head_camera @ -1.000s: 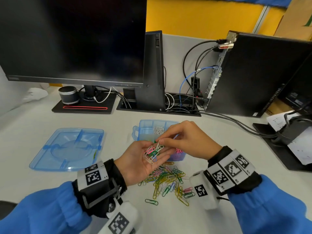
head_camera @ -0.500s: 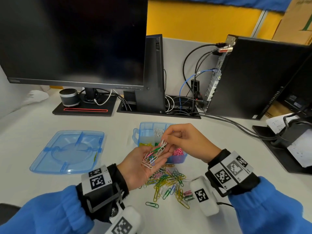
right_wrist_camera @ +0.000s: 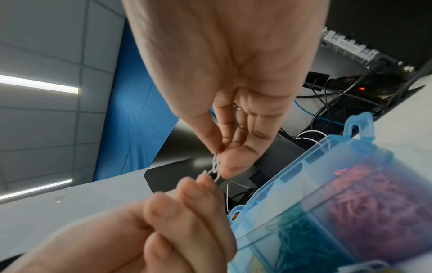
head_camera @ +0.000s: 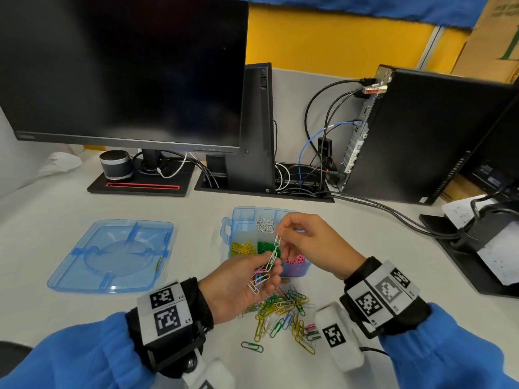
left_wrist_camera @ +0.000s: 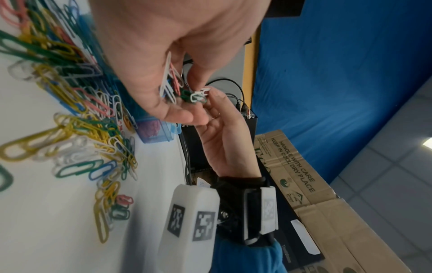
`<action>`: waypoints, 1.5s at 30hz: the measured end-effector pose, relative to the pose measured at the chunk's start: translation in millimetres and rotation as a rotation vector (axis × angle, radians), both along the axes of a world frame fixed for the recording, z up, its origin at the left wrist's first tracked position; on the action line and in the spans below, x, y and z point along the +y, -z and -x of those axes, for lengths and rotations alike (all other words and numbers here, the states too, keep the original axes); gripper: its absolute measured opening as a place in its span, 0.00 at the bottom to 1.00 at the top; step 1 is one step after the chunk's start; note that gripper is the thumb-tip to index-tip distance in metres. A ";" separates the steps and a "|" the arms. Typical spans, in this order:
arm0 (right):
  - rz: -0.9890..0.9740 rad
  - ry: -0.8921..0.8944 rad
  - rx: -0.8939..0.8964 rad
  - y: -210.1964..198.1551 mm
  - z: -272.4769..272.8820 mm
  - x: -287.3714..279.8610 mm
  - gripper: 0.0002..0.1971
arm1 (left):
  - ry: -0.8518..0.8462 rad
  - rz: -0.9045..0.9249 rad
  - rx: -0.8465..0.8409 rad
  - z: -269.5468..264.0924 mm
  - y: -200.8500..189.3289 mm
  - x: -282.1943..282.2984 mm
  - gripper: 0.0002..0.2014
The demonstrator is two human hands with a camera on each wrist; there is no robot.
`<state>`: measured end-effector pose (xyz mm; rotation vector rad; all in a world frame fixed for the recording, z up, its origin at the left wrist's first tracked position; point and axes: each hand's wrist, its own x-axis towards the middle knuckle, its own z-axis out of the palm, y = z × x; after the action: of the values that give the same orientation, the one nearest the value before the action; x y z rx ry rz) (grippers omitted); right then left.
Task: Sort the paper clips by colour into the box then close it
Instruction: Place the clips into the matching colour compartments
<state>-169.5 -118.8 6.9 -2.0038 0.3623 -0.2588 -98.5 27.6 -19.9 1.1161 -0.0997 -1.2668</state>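
Observation:
My left hand (head_camera: 264, 279) is cupped palm-up above the table and holds a small bunch of white, pink and blue paper clips (head_camera: 259, 280). My right hand (head_camera: 280, 234) pinches the top of a white clip (head_camera: 277, 240), and from it a short tangled string of white and green clips (head_camera: 271, 258) hangs down into the left palm. In the right wrist view thumb and forefinger meet on the white clip (right_wrist_camera: 216, 166). Just behind the hands stands the open blue box (head_camera: 229, 226), with white (head_camera: 265, 224), yellow (head_camera: 243, 248), green (head_camera: 264, 246) and pink (head_camera: 295, 259) clips in separate compartments.
A mixed pile of loose clips (head_camera: 283, 313) lies on the table under my hands, with a single green clip (head_camera: 252, 346) nearer me. The box's blue lid (head_camera: 112, 256) lies flat to the left. A monitor (head_camera: 123, 71), a computer case (head_camera: 415, 136) and cables (head_camera: 393, 211) stand behind.
My right hand has risen from the left palm and drawn up a linked string of white and green clips. The left hand stays cupped and has shifted slightly away from me.

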 end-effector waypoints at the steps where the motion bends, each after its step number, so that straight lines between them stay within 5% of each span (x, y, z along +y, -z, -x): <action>1: -0.020 0.003 0.012 -0.3 0.0 0.9 0.07 | -0.005 -0.005 -0.005 -0.1 0.6 -0.7 0.11; 16: -0.479 0.237 -0.080 -11.8 -0.8 -3.6 0.05 | -0.081 -0.021 0.066 -3.8 6.8 -3.1 0.10; 22: -0.391 0.273 -0.155 -18.9 -33.7 -16.0 0.04 | -0.125 -0.027 0.075 -10.8 5.5 -4.0 0.09; 26: 0.315 0.051 0.123 -11.6 -41.6 -20.6 0.05 | -0.154 -0.032 0.053 -12.5 3.7 -3.5 0.08; 28: 0.444 -0.023 0.079 -13.4 -33.7 -13.8 0.09 | -0.173 -0.024 0.048 -12.7 3.6 -3.3 0.08; 39: 0.080 -0.224 0.112 -19.6 -8.5 -6.4 0.04 | -0.214 0.021 0.039 -6.3 -1.4 -6.3 0.10; 45: 0.076 0.030 -0.002 -28.8 -29.7 -25.0 0.04 | -0.239 0.013 0.080 -9.3 -2.9 -6.0 0.09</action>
<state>-139.8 -143.8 35.8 -2.0740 0.3866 -0.2968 -89.1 21.5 -16.9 1.0314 0.0833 -1.0939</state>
